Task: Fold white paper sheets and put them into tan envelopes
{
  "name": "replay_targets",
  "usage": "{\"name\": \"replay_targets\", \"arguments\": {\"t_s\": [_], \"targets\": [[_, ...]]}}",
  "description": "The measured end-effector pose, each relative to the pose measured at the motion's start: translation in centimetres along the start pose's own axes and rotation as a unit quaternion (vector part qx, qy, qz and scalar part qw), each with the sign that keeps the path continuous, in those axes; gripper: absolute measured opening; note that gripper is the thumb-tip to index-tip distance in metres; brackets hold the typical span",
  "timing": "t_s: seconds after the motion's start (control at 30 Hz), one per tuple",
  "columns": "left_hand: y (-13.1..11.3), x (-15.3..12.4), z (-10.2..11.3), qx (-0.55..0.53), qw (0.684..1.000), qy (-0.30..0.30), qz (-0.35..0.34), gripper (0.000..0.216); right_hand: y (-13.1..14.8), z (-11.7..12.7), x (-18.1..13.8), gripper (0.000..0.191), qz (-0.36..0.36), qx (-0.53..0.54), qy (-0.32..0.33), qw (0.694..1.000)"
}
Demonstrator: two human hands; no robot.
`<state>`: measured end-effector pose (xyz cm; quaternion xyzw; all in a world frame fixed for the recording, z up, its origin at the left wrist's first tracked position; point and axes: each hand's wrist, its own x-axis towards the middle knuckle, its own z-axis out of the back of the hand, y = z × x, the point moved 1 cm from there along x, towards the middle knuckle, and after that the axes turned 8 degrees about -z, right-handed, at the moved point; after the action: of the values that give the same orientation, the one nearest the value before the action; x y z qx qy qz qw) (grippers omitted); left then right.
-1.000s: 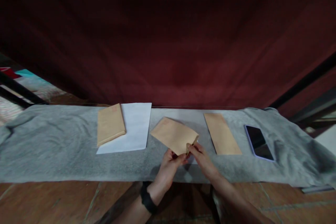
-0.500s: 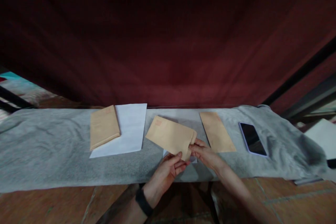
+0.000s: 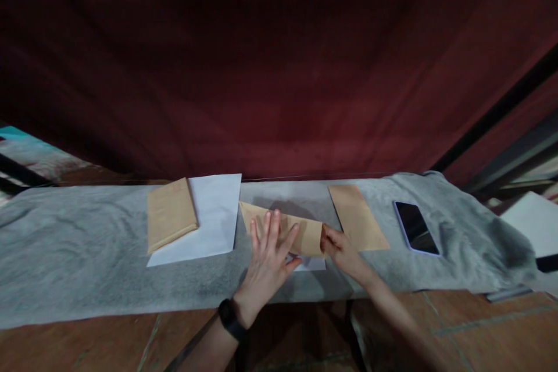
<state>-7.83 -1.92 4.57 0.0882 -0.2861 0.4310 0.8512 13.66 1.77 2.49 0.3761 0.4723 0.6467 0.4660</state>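
Observation:
A brown paper envelope (image 3: 310, 233) is tilted over the middle of the grey cloth, its face turned toward me. My left hand (image 3: 268, 253), a black band on its wrist, lies against the envelope with fingers spread. At the envelope's right end, my right hand (image 3: 342, 251) pinches the edge between thumb and fingers. Part of a white paper (image 3: 311, 264) shows beneath the envelope; the left hand hides some of it. Just right of my right hand lies another brown envelope (image 3: 360, 218), flat on the cloth.
On the left, a stack of brown envelopes (image 3: 171, 215) overlaps a white sheet (image 3: 218, 215). A phone (image 3: 415, 228) lies on the right of the grey cloth (image 3: 87, 256). Behind the covered surface hangs a dark red curtain (image 3: 279, 99). Tiled floor (image 3: 108, 340) shows in front.
My left hand has gone from gripping the envelope's lower edge to lying spread across it. The envelope has tipped and come round more level. My right hand stays at its right end.

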Motion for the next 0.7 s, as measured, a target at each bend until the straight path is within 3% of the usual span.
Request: {"name": "replay_targets", "arguments": {"t_s": [0.13, 0.3, 0.5, 0.7], "targets": [[0.9, 0.2, -0.1, 0.044, 0.998, 0.038, -0.025, 0.103, 0.6, 0.3, -0.3, 0.030, -0.014, 0.062, 0.039, 0.997], [0.8, 0.3, 0.0, 0.042, 0.996, 0.062, -0.043, 0.102, 0.3, 0.5, -0.5, 0.033, -0.030, 0.073, 0.068, 0.995], [0.7, 0.9, 0.4, 0.042, 0.996, 0.057, -0.046, 0.098, -0.2, 0.6, -0.1, 0.025, -0.029, 0.034, -0.016, 0.999], [0.4, 1.1, 0.5, 0.048, 0.994, 0.087, -0.036, 0.096, -0.8, 0.6, 0.4, 0.021, -0.045, 0.048, -0.047, 0.997]]}}
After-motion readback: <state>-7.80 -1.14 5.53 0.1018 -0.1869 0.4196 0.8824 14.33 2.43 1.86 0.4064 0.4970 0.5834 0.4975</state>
